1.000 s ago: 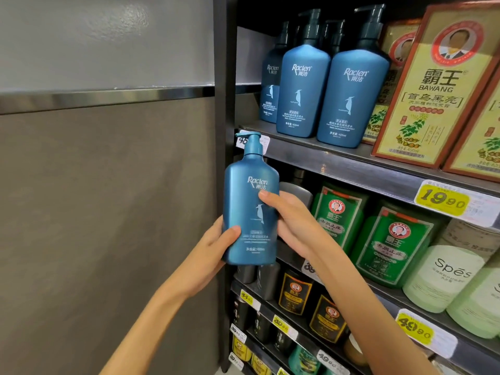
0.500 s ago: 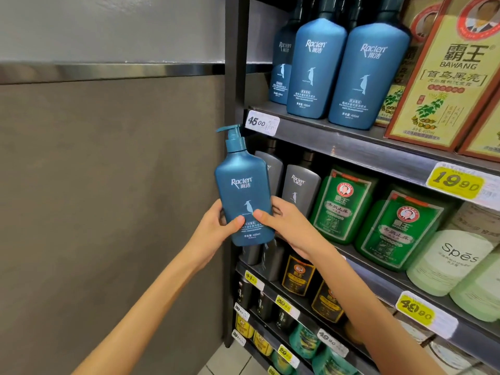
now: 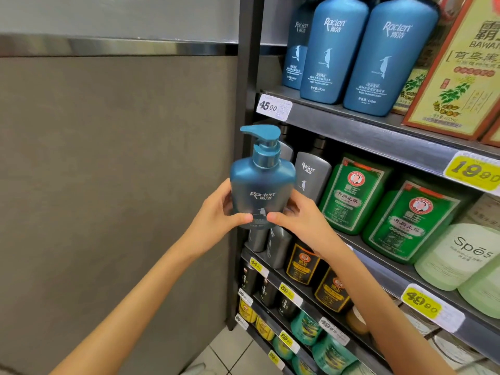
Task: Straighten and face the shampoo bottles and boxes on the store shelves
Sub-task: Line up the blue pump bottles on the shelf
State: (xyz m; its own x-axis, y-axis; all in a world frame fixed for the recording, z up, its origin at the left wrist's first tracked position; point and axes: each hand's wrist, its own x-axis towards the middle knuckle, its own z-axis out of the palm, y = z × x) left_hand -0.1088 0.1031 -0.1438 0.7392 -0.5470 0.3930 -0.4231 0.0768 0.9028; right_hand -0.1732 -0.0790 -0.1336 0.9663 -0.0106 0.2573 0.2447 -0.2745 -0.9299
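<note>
Beside the left shelf post [image 3: 247, 77], just in front of the grey bottles [image 3: 311, 177], the blue bottle [image 3: 261, 185] has sunk lower and tipped its pump nearer. The left hand [image 3: 216, 215] and right hand [image 3: 297, 220] both grip its lower half, thumbs on the front. It seems to be off the shelf, waiting to go back label-out.

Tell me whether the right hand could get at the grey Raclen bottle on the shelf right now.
Probably not yet: the right hand and left hand both grip the teal pump bottle. The grey bottle stands close behind, front unblocked, so a freed hand likely could.
</note>
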